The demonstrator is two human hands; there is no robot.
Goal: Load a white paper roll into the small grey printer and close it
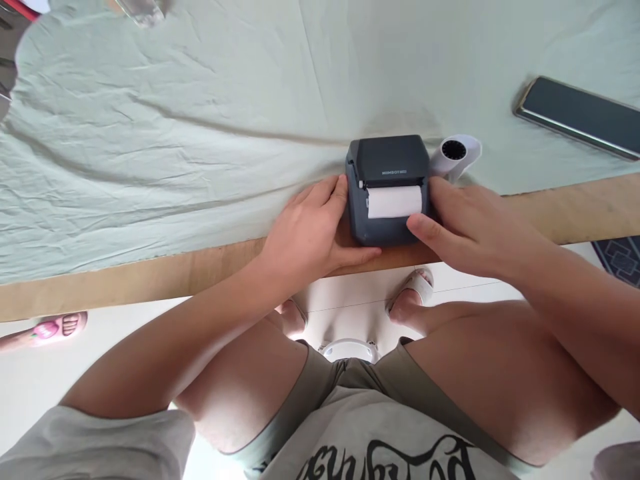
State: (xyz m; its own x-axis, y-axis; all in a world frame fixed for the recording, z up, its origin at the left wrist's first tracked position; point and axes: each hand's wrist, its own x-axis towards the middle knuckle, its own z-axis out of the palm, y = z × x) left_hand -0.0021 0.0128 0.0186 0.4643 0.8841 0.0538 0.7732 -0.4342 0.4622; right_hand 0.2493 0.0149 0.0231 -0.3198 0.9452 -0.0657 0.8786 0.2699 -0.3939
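Note:
A small dark grey label printer (pixel 387 157) sits at the front edge of the table, with a white strip of paper (pixel 395 202) across its front. My left hand (pixel 315 227) grips its left side, the thumb stretched along the bottom front edge. On the other side, my right hand (pixel 465 220) holds the printer, its thumb resting near the right end of the paper. The right fingers are partly hidden beside the casing. Just behind them stands a white paper roll (pixel 470 150) with a dark core and a loose outer end.
A pale green cloth (pixel 225 133) covers the table, wrinkled on the left, above a bare wooden edge (pixel 560 210). At the right lies a dark phone (pixel 583 117). A clear object (pixel 143 10) is cut off at the top. Another person's slippered foot (pixel 60 327) shows at the left.

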